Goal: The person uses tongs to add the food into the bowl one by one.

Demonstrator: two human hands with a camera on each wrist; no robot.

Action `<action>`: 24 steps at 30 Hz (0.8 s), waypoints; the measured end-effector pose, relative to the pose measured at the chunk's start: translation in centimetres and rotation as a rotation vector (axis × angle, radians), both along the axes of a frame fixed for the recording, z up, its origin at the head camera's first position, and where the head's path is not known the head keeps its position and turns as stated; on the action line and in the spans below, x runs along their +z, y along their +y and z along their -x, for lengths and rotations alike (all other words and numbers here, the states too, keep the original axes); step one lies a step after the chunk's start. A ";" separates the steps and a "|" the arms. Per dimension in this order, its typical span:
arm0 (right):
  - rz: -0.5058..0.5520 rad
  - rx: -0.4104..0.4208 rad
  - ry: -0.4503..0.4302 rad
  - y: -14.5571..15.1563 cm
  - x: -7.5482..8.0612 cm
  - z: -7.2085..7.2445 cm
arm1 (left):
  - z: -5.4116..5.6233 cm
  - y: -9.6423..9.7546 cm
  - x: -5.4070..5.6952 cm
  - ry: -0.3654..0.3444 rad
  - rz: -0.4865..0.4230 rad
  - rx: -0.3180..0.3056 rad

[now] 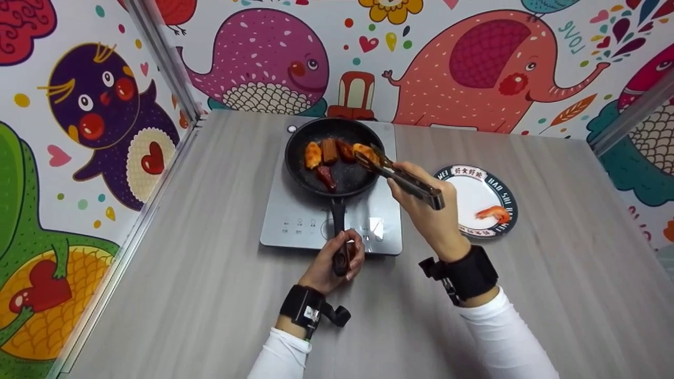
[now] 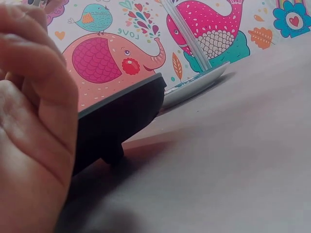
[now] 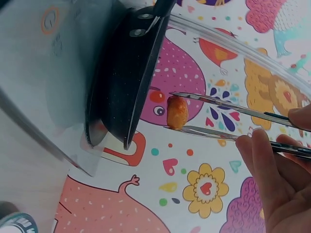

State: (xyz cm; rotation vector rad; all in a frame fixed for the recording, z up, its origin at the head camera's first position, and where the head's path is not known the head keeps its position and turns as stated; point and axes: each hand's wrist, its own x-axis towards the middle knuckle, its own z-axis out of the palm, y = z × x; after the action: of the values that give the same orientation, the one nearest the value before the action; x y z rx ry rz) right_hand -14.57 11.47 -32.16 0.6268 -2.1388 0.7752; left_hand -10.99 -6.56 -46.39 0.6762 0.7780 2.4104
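A black frying pan stands on an induction cooker. My left hand grips its handle from the near side. In my right hand are metal tongs, pinched between fingers and thumb. Their tips hold an orange-brown glazed food piece, raised above the pan's rim in the right wrist view. Inside the pan lie another orange piece, a ridged brown piece, a dark brown piece and a dark red piece.
To the right of the cooker, a round plate with a dark patterned rim carries an orange shrimp, partly behind my right hand in the head view. Cartoon-printed wall panels border the grey table at the back and sides.
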 end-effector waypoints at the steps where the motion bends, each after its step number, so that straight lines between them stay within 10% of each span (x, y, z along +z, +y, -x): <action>1: -0.011 -0.006 -0.004 -0.1 0.1 0.2 | 0.0 0.0 0.0 -0.002 -0.001 -0.002; 24: 0.007 0.017 -0.567 -1.7 1.0 4.5 | 0.1 0.0 0.1 0.012 -0.002 0.007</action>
State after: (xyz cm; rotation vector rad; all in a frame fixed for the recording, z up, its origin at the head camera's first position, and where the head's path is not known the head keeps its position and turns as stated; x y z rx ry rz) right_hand -19.08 9.76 -31.18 0.4547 -2.6381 1.0653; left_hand -11.04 -6.59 -46.31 0.6903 0.7842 2.4153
